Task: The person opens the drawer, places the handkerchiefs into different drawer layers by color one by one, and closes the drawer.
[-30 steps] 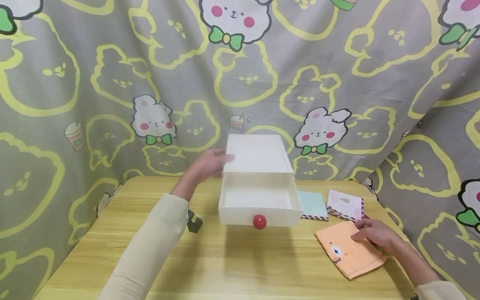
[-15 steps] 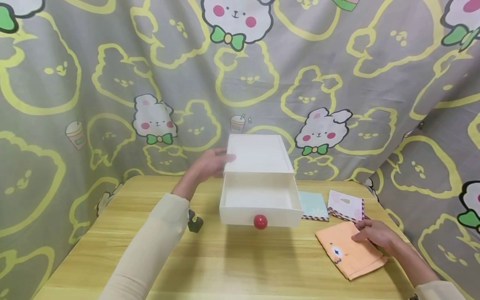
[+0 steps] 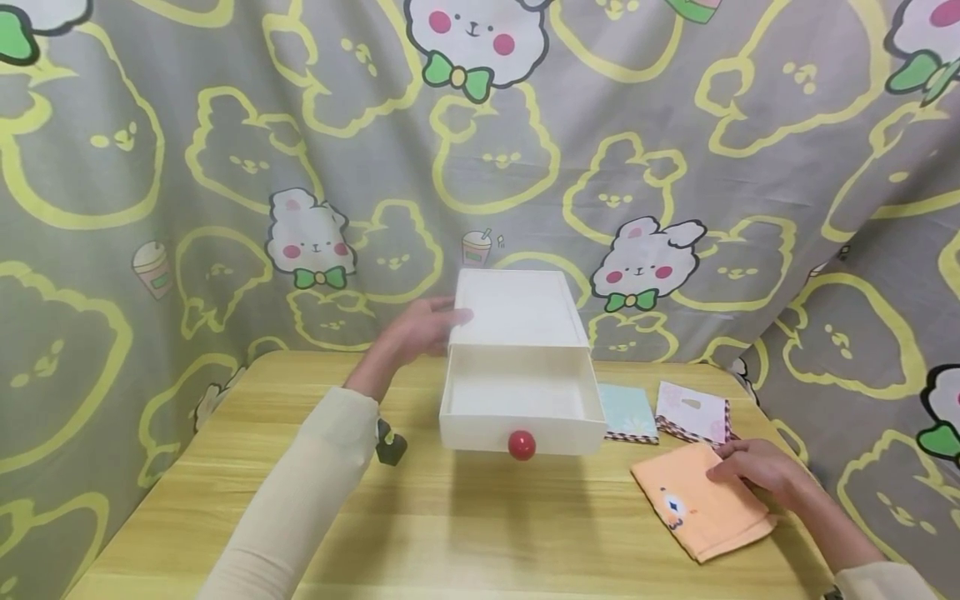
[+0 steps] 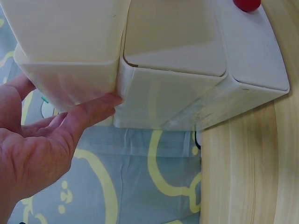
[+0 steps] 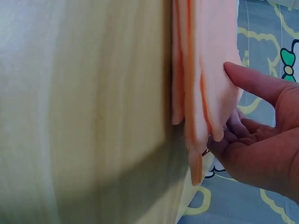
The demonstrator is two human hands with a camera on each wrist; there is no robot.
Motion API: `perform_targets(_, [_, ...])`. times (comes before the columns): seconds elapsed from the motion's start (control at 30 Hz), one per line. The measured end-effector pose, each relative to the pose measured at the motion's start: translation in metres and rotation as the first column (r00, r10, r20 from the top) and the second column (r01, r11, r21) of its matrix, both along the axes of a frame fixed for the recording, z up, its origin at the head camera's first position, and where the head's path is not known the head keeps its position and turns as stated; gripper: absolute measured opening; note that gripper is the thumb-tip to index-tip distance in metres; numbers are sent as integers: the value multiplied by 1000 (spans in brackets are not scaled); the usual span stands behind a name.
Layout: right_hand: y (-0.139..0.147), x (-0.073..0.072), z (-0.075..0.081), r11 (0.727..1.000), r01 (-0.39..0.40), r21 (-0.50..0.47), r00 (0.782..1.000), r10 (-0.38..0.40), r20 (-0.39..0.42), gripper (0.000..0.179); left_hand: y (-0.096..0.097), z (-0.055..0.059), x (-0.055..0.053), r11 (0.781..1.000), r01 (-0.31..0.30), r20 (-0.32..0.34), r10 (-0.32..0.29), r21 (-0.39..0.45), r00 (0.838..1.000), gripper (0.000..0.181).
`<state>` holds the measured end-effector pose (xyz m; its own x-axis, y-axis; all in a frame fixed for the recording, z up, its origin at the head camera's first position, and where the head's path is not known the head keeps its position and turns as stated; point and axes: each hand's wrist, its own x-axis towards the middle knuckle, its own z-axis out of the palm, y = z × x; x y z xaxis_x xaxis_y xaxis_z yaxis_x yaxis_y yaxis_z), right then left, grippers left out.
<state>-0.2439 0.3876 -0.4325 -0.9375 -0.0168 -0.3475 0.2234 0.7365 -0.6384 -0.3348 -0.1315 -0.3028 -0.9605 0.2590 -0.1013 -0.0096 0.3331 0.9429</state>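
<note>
A white drawer unit point(image 3: 517, 308) stands at the middle of the table, and its top drawer point(image 3: 521, 434) with a red round knob point(image 3: 522, 445) is pulled out. My left hand point(image 3: 423, 327) rests on the unit's upper left side. In the left wrist view, the fingers point(image 4: 96, 109) of that hand lie almost straight along the box wall. On the right side lies a folded orange towel point(image 3: 693, 508) with an embroidered bear face. My right hand point(image 3: 761, 468) pinches its right edge, thumb on top. In the right wrist view, the other fingers are partly hidden behind the towel's folds point(image 5: 198, 121).
Behind the towel lie a light blue folded cloth point(image 3: 630, 411) and a white-and-pink folded cloth point(image 3: 693, 410), both with checked edges. Lower drawers point(image 4: 173, 37) sit under the top one. A patterned grey curtain point(image 3: 375, 150) closes off the back of the wooden table point(image 3: 450, 533).
</note>
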Motion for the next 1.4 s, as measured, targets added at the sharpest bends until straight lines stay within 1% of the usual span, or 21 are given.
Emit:
perform_targets(0.1, [1, -1, 3, 1000, 6, -19, 1000, -6, 3, 61, 0, 0, 1, 1000, 6, -2, -6, 6, 1000, 76])
perform_targets(0.27, [2, -3, 4, 996, 30, -82, 999, -29, 18, 59, 0, 1, 3, 1000, 11, -2, -11, 22, 1000, 74])
perform_targets(0.57, [2, -1, 12, 991, 7, -132, 999, -1, 43, 72, 0, 1, 3, 1000, 3, 1, -3, 13, 1000, 73])
perform_targets(0.7, [2, 1, 17, 985, -9, -171, 999, 17, 47, 68, -1, 0, 3, 1000, -2, 0, 2, 11, 1000, 73])
perform_targets(0.8, [2, 2, 19, 982, -4, -188, 998, 14, 54, 64, 0, 0, 2, 1000, -8, 2, 8, 12, 1000, 73])
perform_targets(0.87, [1, 3, 21, 982, -5, -186, 998, 15, 53, 62, 0, 1, 2, 1000, -7, 4, 7, 15, 1000, 73])
perform_targets(1.0, [0, 4, 25, 988, -15, -153, 999, 20, 35, 58, 1, 1, 2, 1000, -3, 2, 3, 9, 1000, 74])
perform_targets(1.1, [-1, 5, 27, 989, -34, -147, 999, 38, 21, 55, 1, 2, 2, 1000, 0, -3, 0, -5, 1000, 75])
perform_targets(1.23, [-2, 6, 30, 979, -70, -189, 997, 77, 30, 49, 2, 3, 3, 1000, 3, -10, -3, -12, 1000, 74])
perform_targets(1.33, [-4, 6, 34, 975, -92, -201, 994, 101, 35, 42, 2, 2, 3, 1000, 10, -10, -10, 1, 1000, 73])
perform_targets(1.4, [-6, 6, 37, 976, -101, -192, 993, 111, 39, 37, 1, 2, 3, 1000, 14, -7, -14, 13, 1000, 72])
